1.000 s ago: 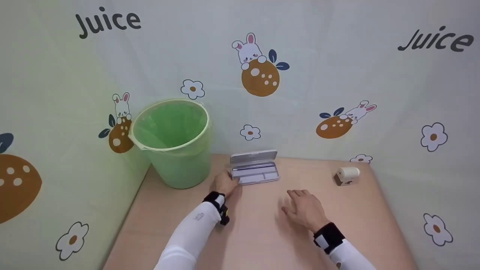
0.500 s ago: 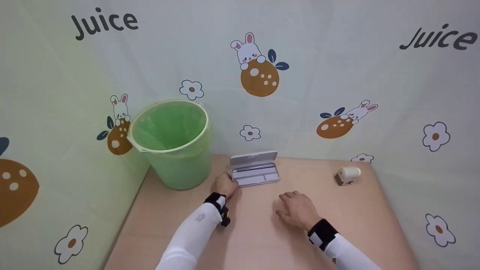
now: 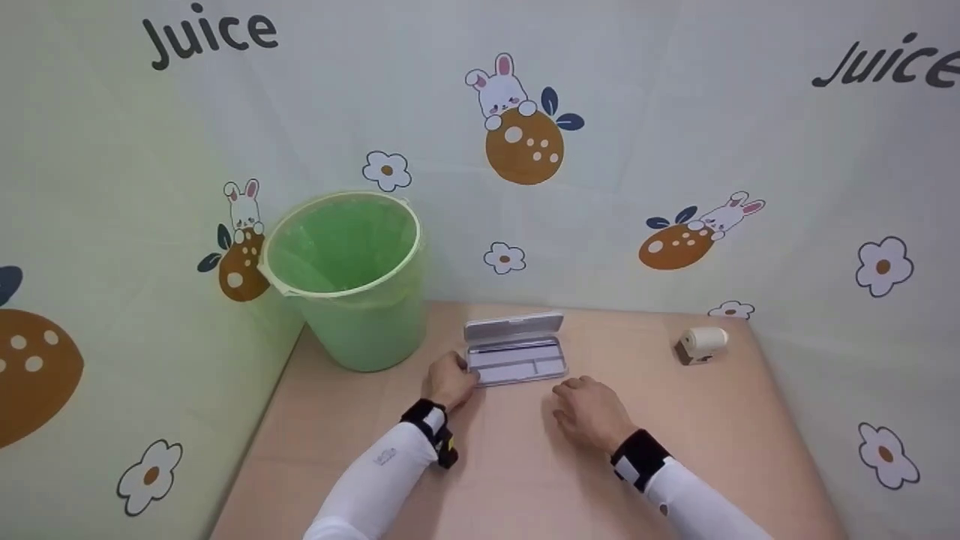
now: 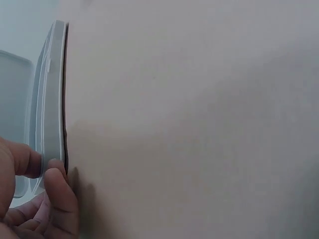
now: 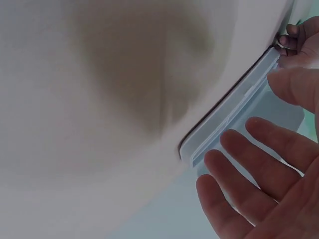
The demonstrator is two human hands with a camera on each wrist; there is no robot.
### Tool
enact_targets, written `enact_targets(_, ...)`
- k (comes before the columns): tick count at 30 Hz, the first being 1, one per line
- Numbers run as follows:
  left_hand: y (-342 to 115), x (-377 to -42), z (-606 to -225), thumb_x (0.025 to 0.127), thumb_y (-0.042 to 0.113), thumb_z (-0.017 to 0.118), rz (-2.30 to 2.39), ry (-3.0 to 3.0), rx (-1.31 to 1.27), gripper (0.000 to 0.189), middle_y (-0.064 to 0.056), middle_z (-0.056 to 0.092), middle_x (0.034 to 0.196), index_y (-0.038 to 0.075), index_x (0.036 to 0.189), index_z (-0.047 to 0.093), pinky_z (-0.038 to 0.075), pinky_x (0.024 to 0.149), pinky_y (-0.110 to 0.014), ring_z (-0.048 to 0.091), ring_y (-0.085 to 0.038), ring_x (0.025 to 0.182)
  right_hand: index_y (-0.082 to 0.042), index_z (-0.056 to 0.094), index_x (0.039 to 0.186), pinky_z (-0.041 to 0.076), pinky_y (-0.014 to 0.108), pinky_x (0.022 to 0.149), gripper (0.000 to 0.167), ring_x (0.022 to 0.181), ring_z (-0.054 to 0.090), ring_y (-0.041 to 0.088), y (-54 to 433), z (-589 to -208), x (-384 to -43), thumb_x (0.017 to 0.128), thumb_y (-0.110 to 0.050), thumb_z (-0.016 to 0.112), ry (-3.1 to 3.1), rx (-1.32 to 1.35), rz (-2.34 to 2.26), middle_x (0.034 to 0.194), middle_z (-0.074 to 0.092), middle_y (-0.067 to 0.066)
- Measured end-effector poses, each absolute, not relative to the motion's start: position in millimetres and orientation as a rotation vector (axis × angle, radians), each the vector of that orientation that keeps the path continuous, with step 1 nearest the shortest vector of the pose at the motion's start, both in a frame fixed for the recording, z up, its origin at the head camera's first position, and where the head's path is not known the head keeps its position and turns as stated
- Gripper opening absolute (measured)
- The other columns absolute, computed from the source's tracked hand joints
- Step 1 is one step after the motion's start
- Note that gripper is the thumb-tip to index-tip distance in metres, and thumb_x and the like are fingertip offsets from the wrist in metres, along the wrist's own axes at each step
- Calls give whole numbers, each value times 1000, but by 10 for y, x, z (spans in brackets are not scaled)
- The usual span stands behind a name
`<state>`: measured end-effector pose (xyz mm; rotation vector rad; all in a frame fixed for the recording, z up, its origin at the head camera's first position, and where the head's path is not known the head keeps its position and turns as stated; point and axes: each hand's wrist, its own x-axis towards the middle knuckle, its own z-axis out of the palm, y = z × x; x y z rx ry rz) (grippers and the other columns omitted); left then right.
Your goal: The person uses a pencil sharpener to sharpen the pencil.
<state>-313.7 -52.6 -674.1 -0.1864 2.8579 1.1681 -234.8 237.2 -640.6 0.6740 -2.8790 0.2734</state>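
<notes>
An open pencil case (image 3: 517, 371), pale grey with its lid (image 3: 514, 327) tilted back, lies on the table near the far wall. A thin dark strip runs along its rear slot; whether it is a pen I cannot tell. My left hand (image 3: 452, 381) pinches the case's left front corner between thumb and fingers, as the left wrist view also shows. Just off the right front corner hovers my right hand (image 3: 592, 412), fingers apart and relaxed (image 5: 264, 169), holding nothing. Its fingertips are close to the case, seemingly without touching.
A green bucket (image 3: 367, 330) stands at the table's back left, beside the left hand. At the back right sits a small white and brown object (image 3: 703, 346). A printed curtain (image 3: 600, 225) rises behind the table (image 3: 510, 480).
The pencil case has slid slightly toward me with my left hand on its corner. My right hand has moved left, closer to the case.
</notes>
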Motion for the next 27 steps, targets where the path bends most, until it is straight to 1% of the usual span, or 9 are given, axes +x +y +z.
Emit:
enact_targets(3, -530, -3081, -6753, 88, 24, 78, 1191, 2840, -177, 21, -9, 77, 97, 10, 103, 72, 56, 74, -38, 70, -24, 83, -8, 81, 117, 66, 42, 82, 25, 96, 75, 27, 2353, -6421, -2442, 96, -21, 86, -2841, 696, 272, 111, 83, 8)
enact_targets(7, -533, -3013, -6758, 87, 21, 79, 1207, 2834, -155, 22, -10, 77, 95, 8, 103, 72, 56, 72, -36, 70, -23, 81, -10, 81, 116, 66, 40, 80, 19, 94, 74, 24, 2343, -6458, -2555, 98, -18, 85, -2820, 695, 254, 108, 81, 6)
enact_targets(11, -531, -2958, -6746, 85, 19, 79, 1202, 2841, -113, 22, -10, 76, 97, 6, 102, 71, 57, 76, -38, 69, -24, 86, -9, 82, 116, 66, 40, 82, 19, 97, 74, 25, 2348, -6500, -2634, 98, -16, 83, -2814, 695, 246, 110, 81, 7)
enact_targets(15, -531, -2897, -6726, 83, 17, 80, 1202, 2856, -80, 21, -11, 76, 94, 6, 98, 70, 59, 80, -43, 70, -27, 87, -8, 81, 115, 67, 41, 84, 16, 99, 75, 26, 2341, -6524, -2690, 100, -15, 81, -2795, 711, 237, 113, 82, 8)
enact_targets(18, -531, -2851, -6713, 82, 17, 81, 1201, 2861, -56, 21, -11, 75, 92, 6, 97, 70, 58, 79, -44, 69, -27, 86, -8, 82, 114, 67, 42, 88, 13, 102, 77, 27, 2327, -6530, -2720, 102, -13, 78, -2783, 721, 225, 113, 82, 8)
enact_targets(20, -530, -2824, -6711, 81, 18, 80, 1188, 2862, -37, 21, -9, 75, 91, 8, 96, 70, 57, 78, -42, 68, -25, 85, -9, 82, 113, 67, 43, 89, 11, 102, 79, 27, 2315, -6531, -2730, 104, -12, 76, -2787, 723, 214, 111, 82, 8)
enact_targets(23, -527, -2777, -6704, 80, 16, 80, 1182, 2858, 4, 20, -8, 74, 90, 7, 95, 70, 57, 77, -41, 66, -23, 84, -9, 82, 108, 67, 42, 87, 9, 95, 79, 26, 2300, -6544, -2733, 106, -11, 73, -2794, 732, 174, 103, 81, 6)
enact_targets(27, -532, -2701, -6711, 80, 14, 80, 1160, 2855, 64, 21, -7, 72, 88, 6, 96, 70, 56, 76, -40, 64, -23, 83, -9, 80, 103, 66, 42, 82, 8, 88, 77, 25, 2286, -6579, -2726, 104, -8, 72, -2774, 778, 115, 95, 80, 6)
